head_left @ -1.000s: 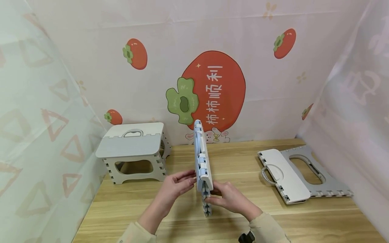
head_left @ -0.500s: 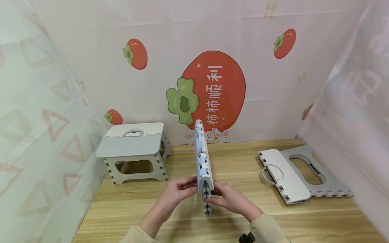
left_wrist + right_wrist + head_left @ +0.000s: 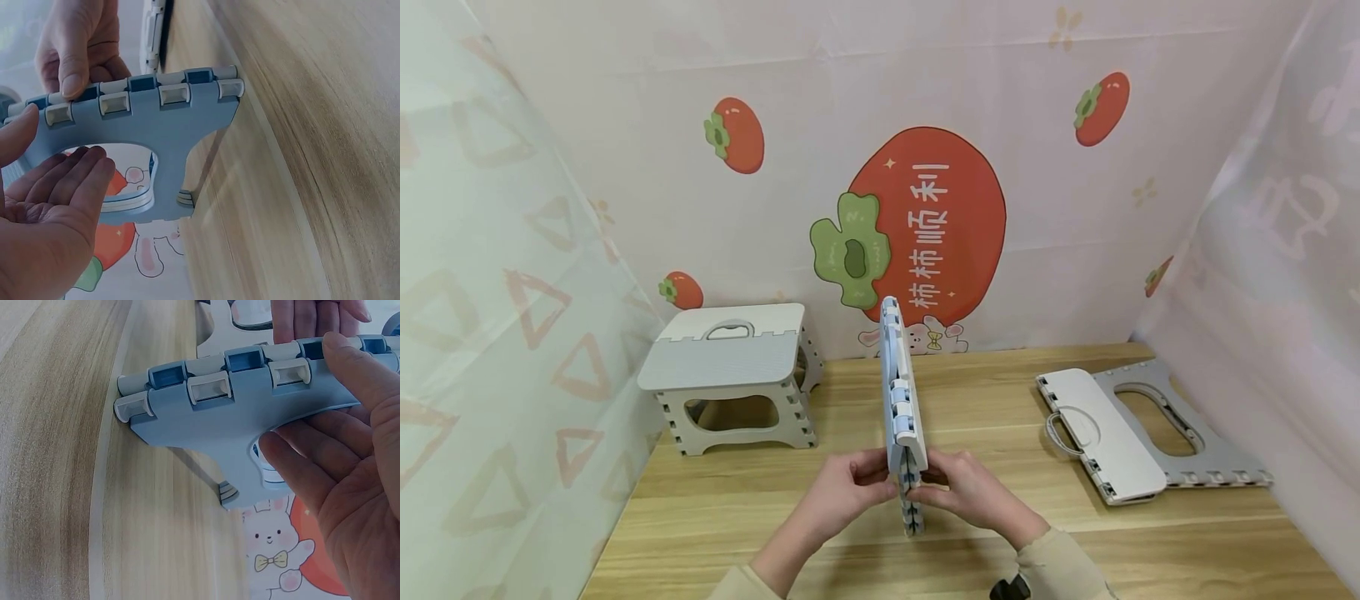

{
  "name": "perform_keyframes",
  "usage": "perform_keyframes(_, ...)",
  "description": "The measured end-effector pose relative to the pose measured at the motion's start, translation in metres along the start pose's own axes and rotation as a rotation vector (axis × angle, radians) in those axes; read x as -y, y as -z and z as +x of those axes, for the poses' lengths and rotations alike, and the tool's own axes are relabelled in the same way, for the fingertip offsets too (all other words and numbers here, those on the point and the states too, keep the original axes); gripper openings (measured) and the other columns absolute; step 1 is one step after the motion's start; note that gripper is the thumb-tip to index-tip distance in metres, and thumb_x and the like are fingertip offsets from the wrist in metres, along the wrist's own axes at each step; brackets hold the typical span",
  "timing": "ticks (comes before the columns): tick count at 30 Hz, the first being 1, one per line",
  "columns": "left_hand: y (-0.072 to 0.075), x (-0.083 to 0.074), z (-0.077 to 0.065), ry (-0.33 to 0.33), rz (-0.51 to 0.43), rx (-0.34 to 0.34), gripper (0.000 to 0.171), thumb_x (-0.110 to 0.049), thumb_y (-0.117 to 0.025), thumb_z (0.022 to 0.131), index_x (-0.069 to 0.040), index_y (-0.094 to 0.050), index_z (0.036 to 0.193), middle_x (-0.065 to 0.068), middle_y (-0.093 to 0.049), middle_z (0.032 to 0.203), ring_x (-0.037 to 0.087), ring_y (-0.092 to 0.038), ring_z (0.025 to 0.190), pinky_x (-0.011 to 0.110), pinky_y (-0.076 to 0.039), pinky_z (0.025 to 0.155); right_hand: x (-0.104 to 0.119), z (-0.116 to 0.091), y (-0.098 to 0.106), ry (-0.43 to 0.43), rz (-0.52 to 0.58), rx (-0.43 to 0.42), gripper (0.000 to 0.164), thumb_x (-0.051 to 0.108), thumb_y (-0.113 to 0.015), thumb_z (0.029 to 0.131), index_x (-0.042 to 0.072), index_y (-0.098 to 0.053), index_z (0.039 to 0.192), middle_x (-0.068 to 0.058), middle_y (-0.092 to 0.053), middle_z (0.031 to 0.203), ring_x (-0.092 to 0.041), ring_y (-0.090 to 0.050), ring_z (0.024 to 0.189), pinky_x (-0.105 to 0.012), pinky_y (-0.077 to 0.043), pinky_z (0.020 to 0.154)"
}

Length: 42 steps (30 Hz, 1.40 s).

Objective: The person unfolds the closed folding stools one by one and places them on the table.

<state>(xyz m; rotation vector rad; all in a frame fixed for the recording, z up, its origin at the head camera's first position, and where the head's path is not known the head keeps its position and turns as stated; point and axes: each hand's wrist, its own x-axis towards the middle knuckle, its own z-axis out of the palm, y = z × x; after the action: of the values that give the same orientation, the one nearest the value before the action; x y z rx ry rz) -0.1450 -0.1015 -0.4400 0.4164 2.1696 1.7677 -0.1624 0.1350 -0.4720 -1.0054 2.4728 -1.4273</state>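
A blue-and-white folding stool (image 3: 904, 392) stands folded on its side mid-table, its narrow hinged edge facing me. From the right, my right hand (image 3: 966, 487) grips its leg panel, thumb pressed on the hinged edge and fingers at the oval cutout in the right wrist view. On the other side, my left hand (image 3: 842, 492) closes on the opposite leg panel (image 3: 169, 125), thumb at the hinged edge and fingertips reaching the cutout. Part of the left fingers is hidden behind the stool in the head view.
An unfolded grey-and-white stool (image 3: 722, 350) stands upright at the back left. At the right, a partly folded grey-and-white stool (image 3: 1105, 433) lies flat with one leg panel (image 3: 1210, 458) spread out. Printed cloth walls (image 3: 1060, 250) border the wooden table (image 3: 985, 550).
My left hand has moved down and right against the folding stool, its thumb coming to the hinged edge. My right hand and the stool hardly differ.
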Motion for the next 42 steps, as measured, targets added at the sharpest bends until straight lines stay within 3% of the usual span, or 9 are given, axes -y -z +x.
perform_keyframes(11,-0.005,-0.003,0.000,-0.028,0.128,-0.047,0.051,-0.023,-0.080,0.090,-0.002,-0.065,0.135,0.016,-0.070,0.127,0.028,-0.071,0.113,0.035,-0.060,0.091,0.002,-0.002,0.001,0.018,-0.038,-0.016,0.044,0.032,-0.071,0.097,0.010,-0.063,0.134,-0.013,-0.071,0.127,-0.029,-0.070,0.114,-0.041,-0.059,0.093)
perform_keyframes(22,-0.008,-0.003,0.003,-0.056,0.171,-0.057,0.051,-0.025,-0.079,0.091,-0.003,-0.065,0.135,0.013,-0.072,0.125,0.025,-0.071,0.112,0.031,-0.060,0.089,0.006,-0.006,0.001,0.015,-0.164,-0.081,0.044,0.036,-0.074,0.093,0.011,-0.067,0.129,-0.005,-0.074,0.122,-0.024,-0.073,0.108,-0.035,-0.061,0.090)
perform_keyframes(31,-0.011,-0.001,0.004,-0.048,0.173,-0.057,0.054,-0.025,-0.080,0.090,-0.002,-0.064,0.136,0.015,-0.072,0.125,0.028,-0.070,0.115,0.034,-0.059,0.092,0.006,-0.006,0.000,0.034,-0.155,-0.083,0.043,0.033,-0.073,0.094,0.009,-0.067,0.129,-0.008,-0.074,0.121,-0.024,-0.073,0.105,-0.041,-0.062,0.087)
perform_keyframes(42,-0.015,0.001,0.004,-0.102,0.217,-0.081,0.053,-0.020,-0.082,0.088,0.001,-0.065,0.134,0.018,-0.072,0.123,0.031,-0.069,0.115,0.039,-0.057,0.097,0.007,-0.007,0.000,0.047,-0.159,-0.088,0.040,0.029,-0.074,0.094,0.007,-0.068,0.127,-0.009,-0.075,0.119,-0.024,-0.074,0.103,-0.041,-0.062,0.086)
